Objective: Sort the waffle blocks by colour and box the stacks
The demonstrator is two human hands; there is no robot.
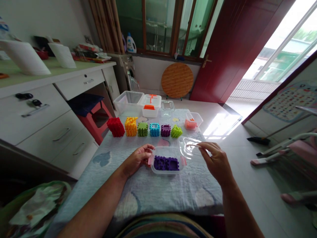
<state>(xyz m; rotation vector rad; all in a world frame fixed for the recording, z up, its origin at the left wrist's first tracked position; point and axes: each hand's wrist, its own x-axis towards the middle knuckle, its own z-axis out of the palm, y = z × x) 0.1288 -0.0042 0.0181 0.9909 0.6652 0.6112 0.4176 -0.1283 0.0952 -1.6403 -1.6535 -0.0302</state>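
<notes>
A small clear plastic box with pink clasps sits on the table in front of me, holding purple puzzle pieces. My left hand grips the box's left end, fingers curled on the rim. My right hand pinches the clear lid, lifted off just right of the box. Behind the box stands a row of foam cubes: red, orange, green, blue, purple and lime.
A pale blue cloth covers the table. At its far end stand clear containers, a lidded box with an orange clasp and a small tub of orange pieces. White drawers and a red stool stand to the left.
</notes>
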